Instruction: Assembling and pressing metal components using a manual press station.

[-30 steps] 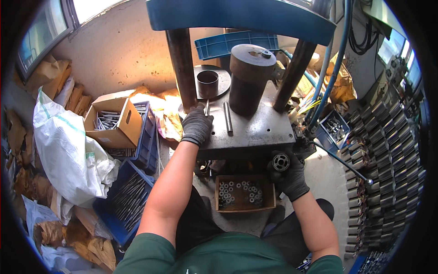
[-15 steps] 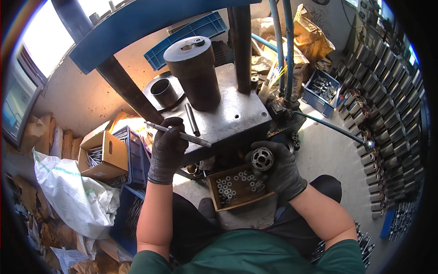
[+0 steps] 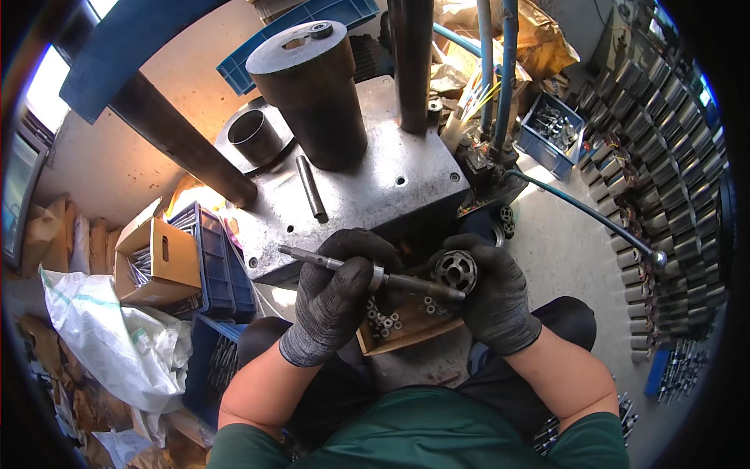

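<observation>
My left hand [image 3: 336, 301], in a dark grey glove, grips a stepped steel shaft [image 3: 420, 286] that slants down to the right. My gloved right hand [image 3: 504, 301] is closed around a round metal end cover [image 3: 455, 271] with holes about its centre. The shaft's right end lies close to the cover's lower edge; whether they touch I cannot tell. Below both hands, partly hidden, small metal rings [image 3: 383, 322] lie in a wooden tray [image 3: 410, 341]. Ahead is the press's steel table [image 3: 383, 195], bearing a thick cylinder [image 3: 324, 117], a short rod [image 3: 310, 187] and a sleeve [image 3: 255, 137].
Blue press columns rise behind the table. At left stand a cardboard box of rods [image 3: 176, 262], blue crates [image 3: 215, 266] and a white sack [image 3: 117, 336]. To the right are a ball-ended lever [image 3: 617, 227], a blue bin of parts [image 3: 551, 137] and stacked metal cylinders [image 3: 664, 156].
My left hand has moved right and down, bringing the shaft near the end cover. My right hand has shifted slightly right. The view has tilted a little.
</observation>
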A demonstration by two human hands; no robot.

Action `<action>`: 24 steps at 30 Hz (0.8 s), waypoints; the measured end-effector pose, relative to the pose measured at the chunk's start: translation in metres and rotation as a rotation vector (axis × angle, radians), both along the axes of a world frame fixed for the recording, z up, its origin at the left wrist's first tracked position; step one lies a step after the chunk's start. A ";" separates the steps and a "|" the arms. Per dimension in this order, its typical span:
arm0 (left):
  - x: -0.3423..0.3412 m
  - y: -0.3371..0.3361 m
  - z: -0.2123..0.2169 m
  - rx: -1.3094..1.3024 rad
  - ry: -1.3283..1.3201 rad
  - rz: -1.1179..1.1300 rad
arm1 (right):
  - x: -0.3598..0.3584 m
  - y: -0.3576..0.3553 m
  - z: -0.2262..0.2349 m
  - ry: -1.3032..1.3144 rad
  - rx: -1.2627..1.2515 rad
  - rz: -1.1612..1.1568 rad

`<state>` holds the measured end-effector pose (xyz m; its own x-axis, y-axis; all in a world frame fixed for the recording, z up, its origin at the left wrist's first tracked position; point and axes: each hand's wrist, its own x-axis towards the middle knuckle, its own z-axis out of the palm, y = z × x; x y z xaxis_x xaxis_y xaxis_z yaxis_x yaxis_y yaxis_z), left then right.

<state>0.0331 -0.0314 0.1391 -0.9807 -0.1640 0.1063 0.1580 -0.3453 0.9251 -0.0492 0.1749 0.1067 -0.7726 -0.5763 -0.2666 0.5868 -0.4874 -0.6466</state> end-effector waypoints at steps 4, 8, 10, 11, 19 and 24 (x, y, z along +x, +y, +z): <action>-0.006 -0.004 0.000 0.047 0.022 -0.060 | 0.001 0.000 -0.007 0.080 0.037 0.010; -0.009 0.004 -0.009 0.084 0.053 -0.031 | 0.003 -0.004 -0.017 0.216 0.166 -0.006; -0.001 0.007 -0.002 0.070 0.194 -0.069 | -0.001 -0.008 -0.024 0.387 0.405 -0.104; 0.001 0.007 -0.003 -0.049 0.263 -0.017 | -0.008 -0.011 -0.031 0.387 0.369 -0.167; -0.007 0.004 -0.010 -0.047 0.013 0.233 | -0.003 -0.010 -0.008 0.699 0.559 -0.019; -0.008 0.007 -0.014 -0.031 0.033 0.244 | -0.004 -0.015 -0.014 0.369 0.277 -0.022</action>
<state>0.0255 -0.0245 0.1256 -0.9083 -0.3918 0.1466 0.2639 -0.2648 0.9275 -0.0536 0.1595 0.0926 -0.8560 -0.5044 -0.1133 0.2845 -0.2766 -0.9179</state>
